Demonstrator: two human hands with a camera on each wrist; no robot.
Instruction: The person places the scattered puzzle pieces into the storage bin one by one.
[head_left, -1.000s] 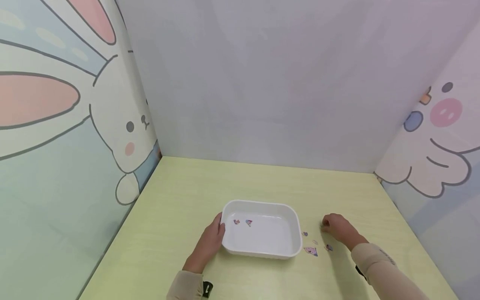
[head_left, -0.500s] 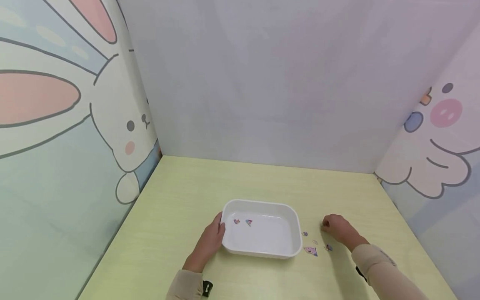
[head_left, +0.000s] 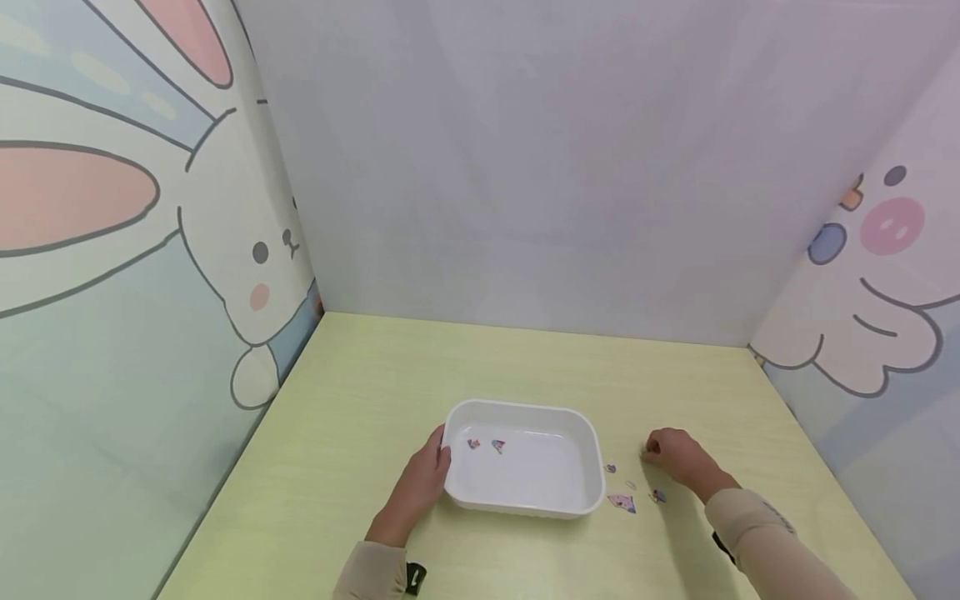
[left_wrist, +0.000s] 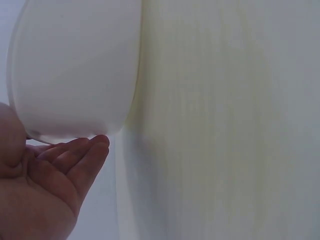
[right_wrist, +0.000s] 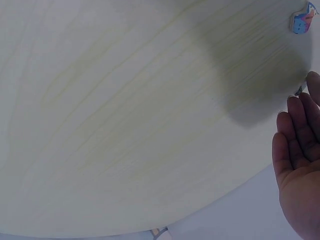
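White, glossy, round-cornered rectangular tray [head_left: 525, 483] sits on the pale yellow-green wood-grain tabletop [head_left: 540, 358]; left hand [head_left: 422, 479] grips its left end, thumb at the rim, fingers against the outer wall, probably to stop it sliding. Inside, toward the far left: a small pinkish flat cutout [head_left: 473, 444] and a pointed blue-and-red cutout [head_left: 498, 447], lying apart. Right hand [head_left: 684, 458] is down near the table, off the tray's right side, thumb and fingertips pinching what looks like a small dark piece [right_wrist: 299, 91] (mostly hidden, can't tell its shape). A fingertip pinch fits: something that small leaves little to catch. Loose between tray and right arm: a pink-purple cutout [head_left: 622, 502], a tiny bluish cutout [head_left: 611, 468] just beside the tray wall, a thin pale sliver [head_left: 630, 484], and a blue-and-dark cutout [head_left: 657, 496]. That spot likely suits the right hand's reach.
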